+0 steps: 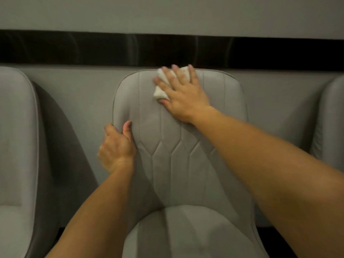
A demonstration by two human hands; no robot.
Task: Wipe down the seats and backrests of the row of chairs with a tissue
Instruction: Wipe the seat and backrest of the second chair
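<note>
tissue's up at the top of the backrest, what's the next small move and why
Probably drag the tissue straight down the middle chair's backrest. The right hand presses it flat near the top edge, the quilted panel lies below, and the left hand grips the side edge to steady the chair.

Grey chair point(178, 146) w/ diamond stitching; white tissue point(160, 93).

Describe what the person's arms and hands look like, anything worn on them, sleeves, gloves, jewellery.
Both forearms are bare as far as the picture shows: no sleeves reach into view. The left hand and the right hand wear no gloves. No watch, bracelet or ring shows on either wrist or on the fingers that can be seen. The fingernails look short and unpainted.
</note>
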